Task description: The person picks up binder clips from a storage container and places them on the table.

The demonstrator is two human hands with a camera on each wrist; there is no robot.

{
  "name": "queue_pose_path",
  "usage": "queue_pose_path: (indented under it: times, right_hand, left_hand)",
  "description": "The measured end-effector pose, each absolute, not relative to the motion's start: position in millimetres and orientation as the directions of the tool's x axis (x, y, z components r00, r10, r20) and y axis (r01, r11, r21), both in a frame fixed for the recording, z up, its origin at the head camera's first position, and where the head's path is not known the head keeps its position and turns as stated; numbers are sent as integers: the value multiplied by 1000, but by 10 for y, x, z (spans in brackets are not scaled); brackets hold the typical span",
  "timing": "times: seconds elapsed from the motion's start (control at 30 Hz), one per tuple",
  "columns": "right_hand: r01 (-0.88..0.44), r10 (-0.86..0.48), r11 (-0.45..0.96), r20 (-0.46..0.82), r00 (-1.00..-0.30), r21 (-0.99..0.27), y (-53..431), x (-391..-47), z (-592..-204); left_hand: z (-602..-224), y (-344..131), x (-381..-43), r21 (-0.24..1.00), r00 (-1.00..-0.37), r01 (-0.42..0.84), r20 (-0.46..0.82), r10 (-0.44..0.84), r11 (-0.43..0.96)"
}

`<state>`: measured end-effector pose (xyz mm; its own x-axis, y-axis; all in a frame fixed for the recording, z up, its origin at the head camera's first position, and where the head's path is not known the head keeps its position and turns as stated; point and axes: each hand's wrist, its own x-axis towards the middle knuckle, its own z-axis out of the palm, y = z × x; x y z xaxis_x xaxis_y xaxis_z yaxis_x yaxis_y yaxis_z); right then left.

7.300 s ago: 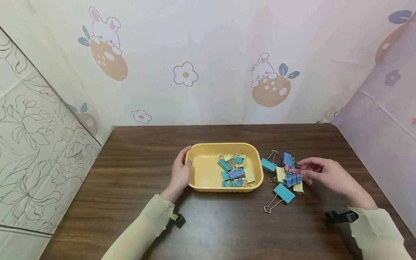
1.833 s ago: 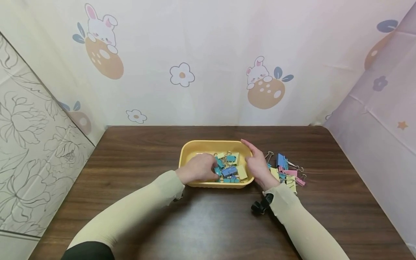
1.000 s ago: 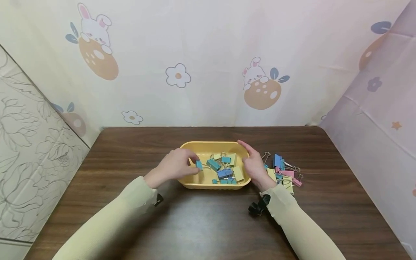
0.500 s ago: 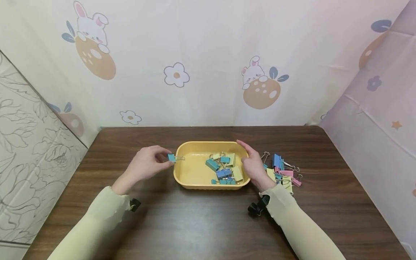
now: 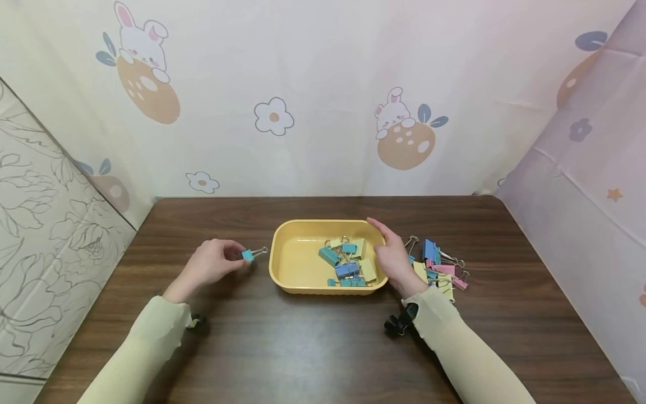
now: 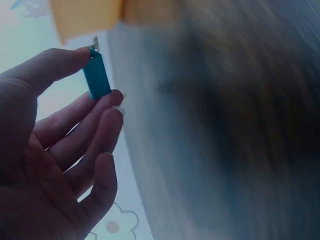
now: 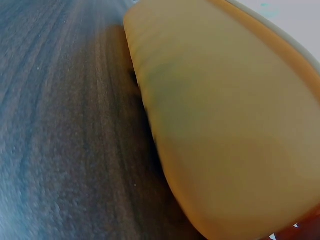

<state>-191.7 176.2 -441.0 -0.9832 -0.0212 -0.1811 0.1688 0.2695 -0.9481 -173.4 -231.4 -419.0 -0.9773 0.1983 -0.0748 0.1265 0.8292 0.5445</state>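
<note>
Left of the yellow tray (image 5: pixel 290 283), my left hand (image 5: pixel 212 262) pinches a small turquoise binder clip (image 5: pixel 247 255) between thumb and fingertips, just above the table. The clip's wire handles point right, towards the tray. In the left wrist view the clip (image 6: pixel 97 75) sits between the thumb and a fingertip, while the other fingers curl loosely. My right hand (image 5: pixel 397 262) grips the tray's right end, thumb over the rim and fingers along the outside. Several turquoise, blue and pale yellow binder clips (image 5: pixel 347 270) lie heaped in the tray's right half. The right wrist view shows mostly the tray's outer wall (image 7: pixel 225 115).
A pile of blue, pink, yellow and turquoise binder clips (image 5: pixel 444 269) lies on the dark wooden table (image 5: pixel 303 348) right of the right hand, which partly hides it. A patterned curtain (image 5: pixel 323 112) hangs behind the table's back edge.
The left hand has taken a turquoise binder clip from the tray and carried it left over the rim, then lower towards the table. The right hand has moved from the pile to the tray's right end.
</note>
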Motion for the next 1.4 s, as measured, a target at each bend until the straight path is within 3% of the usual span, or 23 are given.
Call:
queue_pose_path:
  times: [0.13, 0.43, 0.83, 1.1, 1.4]
  right_hand:
    - [159, -18, 275, -170, -985, -948, 1756, -1922, -4416]
    - [150, -17, 274, -161, -987, -950, 1754, -1911, -4404]
    - [172, -12, 278, -183, -983, -945, 1749, -1908, -4394]
    - [154, -6, 288, -163, -987, -945, 1779, -1900, -4416]
    - [162, -16, 301, -175, -984, -940, 1744, -1894, -4405]
  left_hand:
    - [-4274, -2363, -1766, 472, -973, 136, -104, 208, 871]
    - [-4334, -2357, -1798, 450, -971, 172, -73, 228, 876]
    - [-4196, -2335, -1792, 516, -976, 170, -32, 217, 839]
    - [-3875, -1886, -1857, 708, -966, 229, 81, 246, 668]
    - [-3614, -1222, -2068, 608, -912, 333, 15, 409, 721]
